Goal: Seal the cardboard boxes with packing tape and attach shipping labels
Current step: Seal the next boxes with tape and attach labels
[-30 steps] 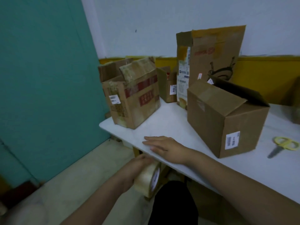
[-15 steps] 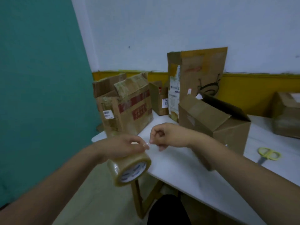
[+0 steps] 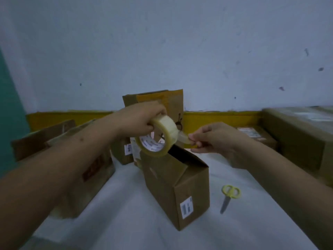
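**No box sealed yet: tape end just being peeled**

None of the sealing looks done on the box point(image 3: 177, 184) at the centre of the frame: its top flaps stand open, with no fresh tape across them. It already carries a small white label point(image 3: 186, 207) on its near side, so labelling may be partly finished there, though that cannot be confirmed. Other boxes stand at the left, at the back and at the right edge; whether they are sealed is hard to tell. Yellow-handled scissors point(image 3: 228, 196) lie on the desk point(image 3: 126, 204), lower right of the box, untouched.

Both hands are raised above the open box, in the middle of the frame. The left hand point(image 3: 142, 120) grips the roll of clear tape point(image 3: 158, 137) from above, fingers curled round its rim. The right hand point(image 3: 214, 138) pinches the loose tape end point(image 3: 183, 137) between thumb and fingertips, just beside the roll, with only a short strip drawn out.
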{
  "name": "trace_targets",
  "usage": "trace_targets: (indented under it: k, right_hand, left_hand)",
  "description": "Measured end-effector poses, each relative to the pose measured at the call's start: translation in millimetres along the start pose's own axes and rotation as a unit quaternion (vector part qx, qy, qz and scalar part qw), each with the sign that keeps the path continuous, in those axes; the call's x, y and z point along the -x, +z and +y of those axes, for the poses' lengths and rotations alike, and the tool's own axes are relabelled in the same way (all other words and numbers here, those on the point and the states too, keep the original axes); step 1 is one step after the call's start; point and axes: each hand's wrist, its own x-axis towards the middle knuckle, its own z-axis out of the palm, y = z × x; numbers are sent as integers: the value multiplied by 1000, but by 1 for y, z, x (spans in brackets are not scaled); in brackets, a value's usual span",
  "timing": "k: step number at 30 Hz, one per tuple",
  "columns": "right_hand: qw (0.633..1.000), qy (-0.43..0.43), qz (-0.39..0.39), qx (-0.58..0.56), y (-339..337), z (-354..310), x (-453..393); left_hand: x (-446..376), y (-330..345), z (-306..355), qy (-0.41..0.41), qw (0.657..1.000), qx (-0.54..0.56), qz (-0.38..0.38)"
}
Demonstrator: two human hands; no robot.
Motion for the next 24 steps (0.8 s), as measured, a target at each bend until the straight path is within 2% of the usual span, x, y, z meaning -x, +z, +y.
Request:
trace_targets:
  k: [3, 6, 8, 10, 12, 14, 16, 17, 18, 20, 22, 24]
  right_hand:
    - [993, 29, 25, -108, 6, 25, -9]
    - [988, 70, 36, -134, 13, 47, -17]
    - [989, 82, 23, -122, 15, 59, -20]
    - [991, 80, 5, -109, 17, 66, -15]
    - [995, 68, 13, -68, 19, 72, -14]
    - [998, 38, 39, -35, 21, 75, -15]
    - [998, 23, 48, -30, 23, 79, -15]
    - [998, 24, 49, -32, 23, 80, -15]
    - [998, 27, 49, -37, 22, 80, -14]
    - [998, 30, 47, -44, 22, 81, -13]
    - [998, 29, 44, -46, 23, 82, -12]
    - [997, 30, 44, -55, 26, 83, -12]
  left_hand:
    - [-25, 25, -8, 24, 999, -24, 39]
    - [-36, 65, -8, 44, 997, -39, 55]
    - [-38, 94, -14, 45, 996, 7, 82]
    - [-33, 115, -15, 31, 981, 98, 166]
    - [-32, 132, -11, -39, 933, 231, 273]
    - [-37, 142, -4, -134, 863, 369, 319]
    - [-43, 151, 0, -241, 809, 466, 266]
    - [-44, 155, -1, -287, 801, 479, 215]
    - [-44, 156, -3, -305, 809, 473, 168]
    - [-41, 153, -13, -255, 847, 451, 120]
    - [-45, 140, -23, -177, 874, 435, 121]
    - [-55, 133, -27, -131, 884, 424, 148]
